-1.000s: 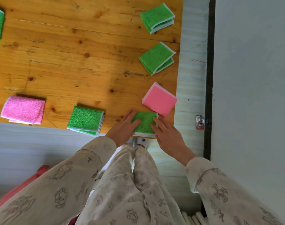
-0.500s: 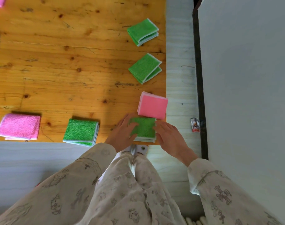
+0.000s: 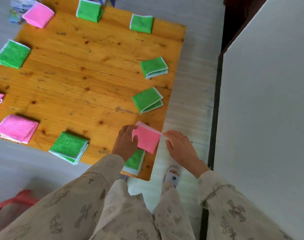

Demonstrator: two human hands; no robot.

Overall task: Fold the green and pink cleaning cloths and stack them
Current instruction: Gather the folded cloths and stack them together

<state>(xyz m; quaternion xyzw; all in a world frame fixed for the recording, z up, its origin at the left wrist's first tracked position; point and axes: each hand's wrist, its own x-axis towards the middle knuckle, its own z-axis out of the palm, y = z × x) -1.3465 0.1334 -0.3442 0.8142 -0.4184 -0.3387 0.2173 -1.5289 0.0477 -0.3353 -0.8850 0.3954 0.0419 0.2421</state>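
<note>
Hands (image 3: pixel 126 141) (image 3: pixel 179 147) grip folded pink cloth (image 3: pixel 147 140) by opposite edges.

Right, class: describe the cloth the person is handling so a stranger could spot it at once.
Start at the wooden table and go to its near right corner. There the left hand and right hand hold a folded pink cloth above a folded green cloth. It is the only pink one on that side.

Knotty wooden table (image 3: pixel 89 80) on pale floor (image 3: pixel 191 94), white wall panel (image 3: pixel 269 101) alongside (red strap (image 3: pixel 13 201) lower left)
</note>
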